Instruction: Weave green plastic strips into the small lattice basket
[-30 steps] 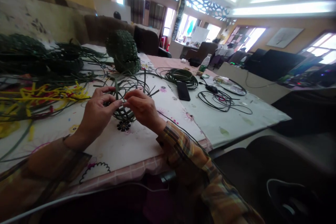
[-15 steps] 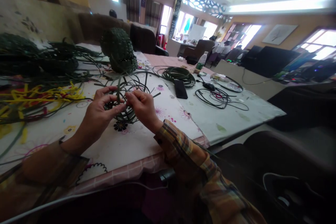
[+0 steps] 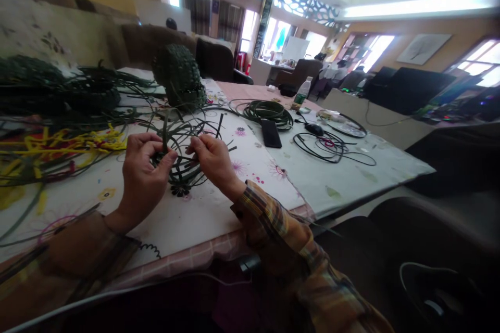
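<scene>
A loose, round weave of dark green strips [image 3: 185, 166] rests on the flowered white cloth between my hands, with several strip ends sticking up and outward. My left hand [image 3: 145, 179] pinches a strip at the left side of the weave between thumb and fingers. On the right side, my right hand [image 3: 214, 160] has its thumb and forefinger pressed together on a strip end. The two hands are a short way apart. Behind the weave stands a tall, finished-looking green woven piece [image 3: 177, 75].
Yellow strips [image 3: 78, 144] and dark green bundles [image 3: 89, 91] lie at the left. To the right are a coil of green strips [image 3: 267, 113], a black phone [image 3: 271, 133], a bottle [image 3: 302, 92], a black mouse [image 3: 314, 129] and a looped cable [image 3: 320, 148].
My left hand has moved a little left, and its fingers have curled in closer. The gap between the two hands has widened. The view has shifted slightly.
</scene>
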Demonstrator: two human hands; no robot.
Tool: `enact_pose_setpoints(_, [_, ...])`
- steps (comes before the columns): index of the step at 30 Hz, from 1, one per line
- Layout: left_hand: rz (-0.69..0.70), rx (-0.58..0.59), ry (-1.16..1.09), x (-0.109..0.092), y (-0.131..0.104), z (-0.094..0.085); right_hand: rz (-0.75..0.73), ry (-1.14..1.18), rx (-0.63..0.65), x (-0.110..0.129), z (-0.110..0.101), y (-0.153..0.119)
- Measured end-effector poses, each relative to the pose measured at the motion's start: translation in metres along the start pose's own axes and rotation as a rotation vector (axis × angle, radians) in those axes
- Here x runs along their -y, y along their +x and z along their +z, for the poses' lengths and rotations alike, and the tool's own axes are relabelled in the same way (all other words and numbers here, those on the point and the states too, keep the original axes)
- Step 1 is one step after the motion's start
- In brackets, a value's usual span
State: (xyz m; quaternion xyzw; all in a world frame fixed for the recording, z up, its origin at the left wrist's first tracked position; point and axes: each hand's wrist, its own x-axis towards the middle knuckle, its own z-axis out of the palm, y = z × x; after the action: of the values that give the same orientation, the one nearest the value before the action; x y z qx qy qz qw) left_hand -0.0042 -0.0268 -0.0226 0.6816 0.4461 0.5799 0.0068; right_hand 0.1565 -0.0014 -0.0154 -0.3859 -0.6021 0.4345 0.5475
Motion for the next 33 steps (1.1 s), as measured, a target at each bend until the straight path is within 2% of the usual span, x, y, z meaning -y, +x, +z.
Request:
enact_pose_setpoints(4, [0.086, -0.003, 0.016, -0.002, -0.003, 0.001, 0.179, 0.223, 0.112, 0.006, -0.006, 0.003])
enact_pose_setpoints(7, [0.100, -0.024, 0.018, -0.003, -0.003, -0.001, 0.240, 0.407, 0.155, 0.010, -0.009, 0.001])
enact_pose_setpoints(11, [0.112, -0.038, 0.013, -0.005, -0.002, -0.002, 0.302, 0.522, 0.175, 0.007, -0.007, 0.000])
enact_pose_setpoints(17, [0.121, -0.024, 0.014, -0.003, -0.004, 0.000, 0.279, 0.444, 0.214, -0.001, -0.007, 0.003])
enact_pose_setpoints(25, [-0.097, 0.008, -0.023, 0.007, 0.002, -0.001, 0.127, 0.354, 0.296, 0.007, -0.011, 0.004])
enact_pose_setpoints(29, [-0.140, 0.065, -0.028, 0.006, 0.005, -0.003, 0.063, 0.264, 0.311, 0.004, -0.010, 0.005])
enact_pose_setpoints(33, [-0.153, 0.121, -0.030, 0.003, 0.007, -0.005, 0.075, 0.205, 0.302, 0.004, -0.011, 0.006])
